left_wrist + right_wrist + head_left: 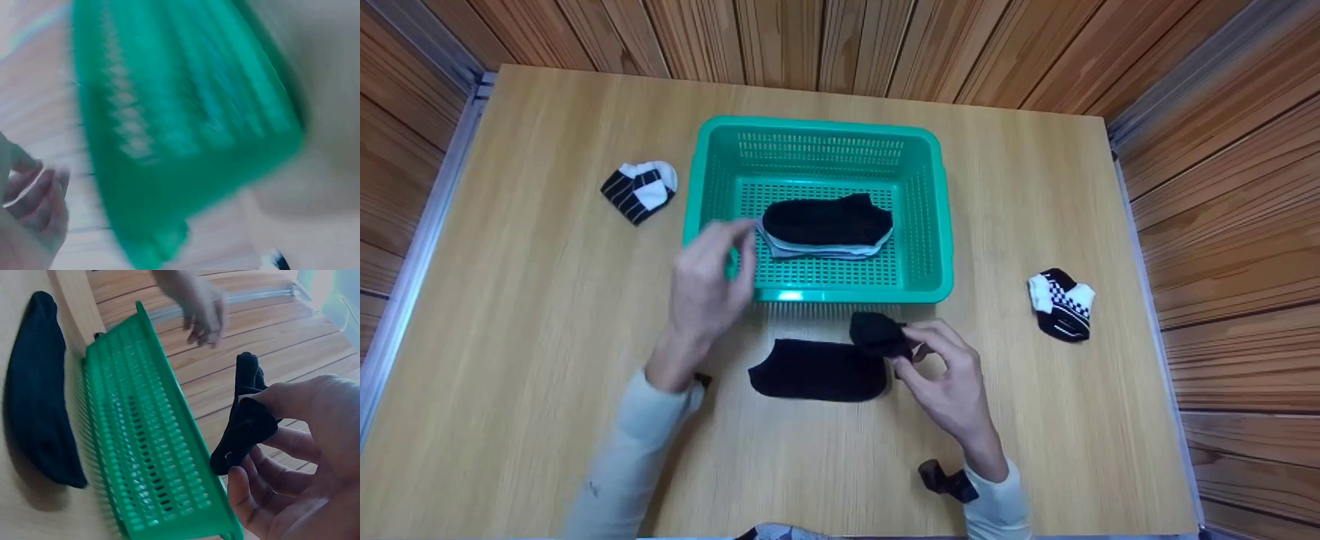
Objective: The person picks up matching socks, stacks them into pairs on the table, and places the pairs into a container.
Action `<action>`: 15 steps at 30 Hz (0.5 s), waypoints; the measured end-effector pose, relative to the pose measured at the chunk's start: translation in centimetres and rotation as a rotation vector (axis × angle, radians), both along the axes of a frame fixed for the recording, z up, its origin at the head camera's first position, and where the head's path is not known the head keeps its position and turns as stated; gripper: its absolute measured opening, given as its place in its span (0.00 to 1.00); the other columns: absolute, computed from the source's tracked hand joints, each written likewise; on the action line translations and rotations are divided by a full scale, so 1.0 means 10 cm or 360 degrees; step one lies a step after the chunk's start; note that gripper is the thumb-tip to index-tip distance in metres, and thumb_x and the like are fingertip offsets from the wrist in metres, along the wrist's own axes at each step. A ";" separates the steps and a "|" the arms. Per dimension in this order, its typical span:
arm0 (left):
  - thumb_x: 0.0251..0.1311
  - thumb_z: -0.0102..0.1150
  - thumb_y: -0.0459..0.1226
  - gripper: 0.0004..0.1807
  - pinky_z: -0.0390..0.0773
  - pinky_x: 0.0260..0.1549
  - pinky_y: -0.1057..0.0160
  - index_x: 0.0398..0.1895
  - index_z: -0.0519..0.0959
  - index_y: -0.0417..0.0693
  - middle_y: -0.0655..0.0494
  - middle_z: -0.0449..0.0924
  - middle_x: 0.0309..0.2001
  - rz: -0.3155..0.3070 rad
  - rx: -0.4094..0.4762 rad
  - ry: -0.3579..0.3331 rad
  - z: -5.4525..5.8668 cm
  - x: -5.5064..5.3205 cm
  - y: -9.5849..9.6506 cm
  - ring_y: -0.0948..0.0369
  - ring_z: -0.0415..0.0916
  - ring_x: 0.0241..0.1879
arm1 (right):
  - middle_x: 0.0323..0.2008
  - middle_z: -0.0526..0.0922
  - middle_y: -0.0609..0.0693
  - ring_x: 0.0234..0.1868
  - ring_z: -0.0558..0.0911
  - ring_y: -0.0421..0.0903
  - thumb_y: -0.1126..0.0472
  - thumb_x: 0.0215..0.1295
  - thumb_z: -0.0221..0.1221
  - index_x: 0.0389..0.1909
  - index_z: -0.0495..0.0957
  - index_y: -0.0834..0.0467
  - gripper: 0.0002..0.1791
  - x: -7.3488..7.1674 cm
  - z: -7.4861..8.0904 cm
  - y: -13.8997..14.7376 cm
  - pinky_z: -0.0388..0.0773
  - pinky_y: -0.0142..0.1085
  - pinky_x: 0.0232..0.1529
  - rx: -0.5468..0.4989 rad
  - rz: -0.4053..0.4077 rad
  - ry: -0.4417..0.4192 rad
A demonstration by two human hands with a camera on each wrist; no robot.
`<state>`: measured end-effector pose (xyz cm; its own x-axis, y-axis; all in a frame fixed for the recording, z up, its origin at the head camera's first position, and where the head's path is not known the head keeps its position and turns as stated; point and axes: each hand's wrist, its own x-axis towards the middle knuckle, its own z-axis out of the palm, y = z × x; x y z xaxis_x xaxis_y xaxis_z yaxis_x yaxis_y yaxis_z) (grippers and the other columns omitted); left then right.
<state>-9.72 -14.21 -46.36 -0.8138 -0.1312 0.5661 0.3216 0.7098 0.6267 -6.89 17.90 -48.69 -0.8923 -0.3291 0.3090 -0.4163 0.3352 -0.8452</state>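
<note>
My right hand [949, 375] pinches a bunched black sock [877, 334] between thumb and fingers. In the right wrist view this sock [247, 419] is folded on itself, above the table. Beneath it on the wood lies a flat black sock [819, 371]. My left hand [709, 277], fingers loosely bent and holding nothing, hovers by the left front corner of a green plastic basket [817, 295]. Inside the basket rests a small stack of socks, a black sock [826, 220] on top and paler ones underneath. The left wrist view is blurred.
A black-and-white striped sock bundle [639, 191] lies left of the basket. Another bundle, checkered black and white [1062, 304], lies at the right of the table [532, 337]. Wood-plank walls [825, 45] border the table's back and sides.
</note>
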 end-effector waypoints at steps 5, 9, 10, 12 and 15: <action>0.78 0.57 0.45 0.14 0.79 0.28 0.67 0.47 0.87 0.48 0.56 0.86 0.31 -0.0572 0.0219 -0.0882 0.06 0.53 0.29 0.62 0.80 0.28 | 0.44 0.88 0.50 0.40 0.84 0.41 0.72 0.58 0.73 0.50 0.88 0.57 0.19 0.07 -0.08 -0.08 0.83 0.34 0.39 0.0061 0.0037 -0.0035; 0.78 0.54 0.54 0.26 0.86 0.37 0.62 0.64 0.81 0.44 0.52 0.89 0.43 -0.0743 0.0625 -0.1432 -0.17 0.73 0.47 0.55 0.87 0.38 | 0.45 0.86 0.46 0.42 0.84 0.40 0.71 0.59 0.73 0.52 0.88 0.55 0.19 0.13 -0.16 -0.13 0.84 0.39 0.41 0.0134 0.0096 -0.0116; 0.78 0.54 0.54 0.28 0.87 0.40 0.60 0.66 0.78 0.42 0.49 0.89 0.46 -0.0756 0.0747 -0.1476 -0.26 0.77 0.50 0.51 0.88 0.42 | 0.46 0.86 0.45 0.44 0.84 0.39 0.71 0.60 0.73 0.52 0.88 0.54 0.19 0.14 -0.17 -0.15 0.84 0.39 0.42 0.0156 0.0109 -0.0141; 0.78 0.54 0.53 0.30 0.88 0.46 0.56 0.69 0.75 0.39 0.44 0.88 0.50 -0.0779 0.0924 -0.1496 -0.42 0.82 0.57 0.47 0.89 0.47 | 0.46 0.85 0.43 0.45 0.83 0.39 0.70 0.60 0.72 0.52 0.87 0.53 0.20 0.16 -0.21 -0.17 0.84 0.39 0.45 0.0205 0.0125 -0.0167; 0.78 0.54 0.51 0.28 0.87 0.50 0.57 0.68 0.75 0.39 0.42 0.86 0.54 -0.0768 0.1160 -0.1501 -0.62 0.87 0.64 0.45 0.88 0.50 | 0.47 0.85 0.43 0.44 0.82 0.38 0.70 0.59 0.72 0.53 0.87 0.54 0.20 0.18 -0.26 -0.21 0.83 0.37 0.43 0.0269 0.0145 -0.0188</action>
<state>-1.04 -7.86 -52.60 -0.9098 0.2528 -0.3291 -0.3288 0.0449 0.9433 -5.12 15.83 -51.25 -0.8833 -0.4481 0.1377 -0.3526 0.4417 -0.8250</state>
